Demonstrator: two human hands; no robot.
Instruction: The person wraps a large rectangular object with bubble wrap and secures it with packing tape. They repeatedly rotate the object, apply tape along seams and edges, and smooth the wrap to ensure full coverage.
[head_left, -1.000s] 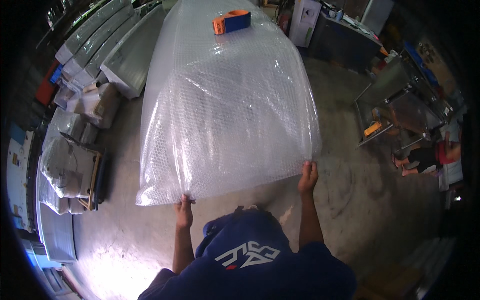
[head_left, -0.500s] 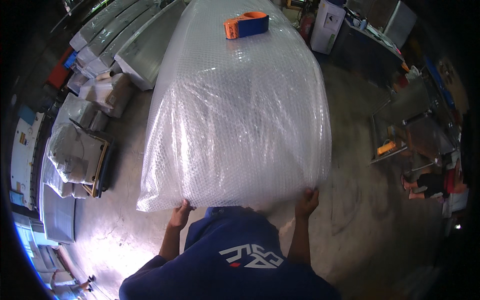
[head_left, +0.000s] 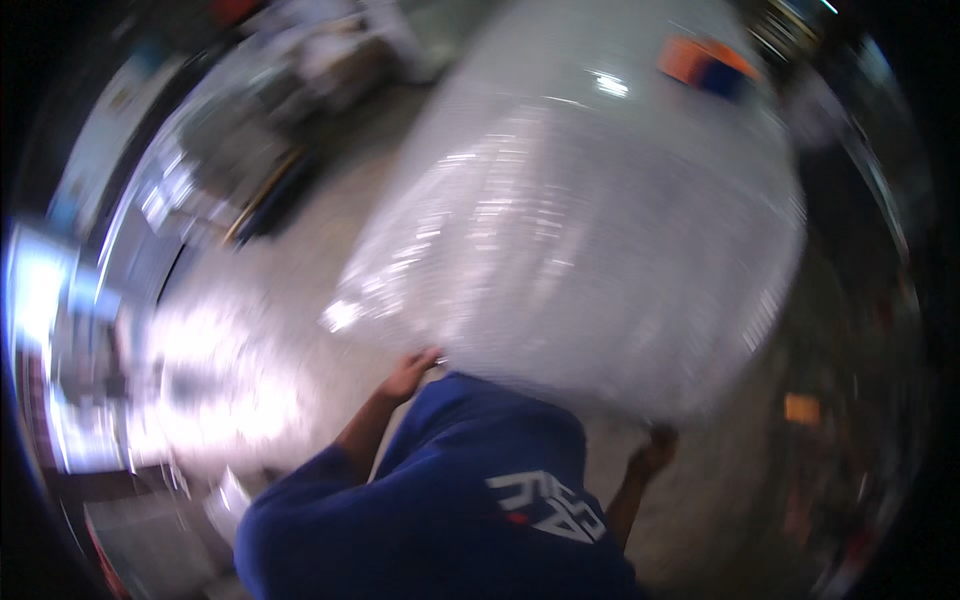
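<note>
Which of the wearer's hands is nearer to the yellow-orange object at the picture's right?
Right. The right hand, at the near edge of the bubble wrap, is left of the yellow-orange object; the left hand is much farther left, along that edge.

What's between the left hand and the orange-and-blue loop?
Bubble wrap fills the stretch from the left hand to the loop in the head view.

1. You are in a workshop or warehouse; the blurred view doesn't settle which.
2. Around you stretches a bare, grey, concrete-looking floor, brightly lit to your left.
3. In front of you spreads a big bubble-wrapped load, bulky as freight, an orange-and-blue band lying on it.
4. On your left, plastic-wrapped goods crowd together above a trolley.
</note>
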